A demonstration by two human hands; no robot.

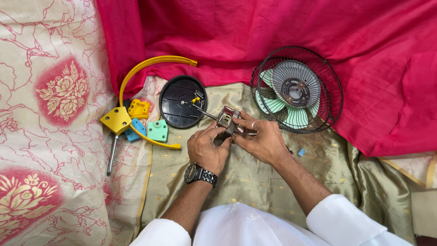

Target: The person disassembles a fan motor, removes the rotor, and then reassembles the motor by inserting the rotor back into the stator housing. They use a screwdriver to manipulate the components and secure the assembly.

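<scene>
Motor gripped by fingers of left hand and right hand, beside fan cage.

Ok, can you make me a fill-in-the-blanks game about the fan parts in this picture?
1. Both hands hold a small motor with a thin metal ____ sticking out.
2. The left hand has a ____ on its wrist.
3. The fan blades inside the wire cage are pale ____.
4. The curved bracket beside the black round cover is ____.

Missing words: shaft, watch, green, yellow.
</scene>
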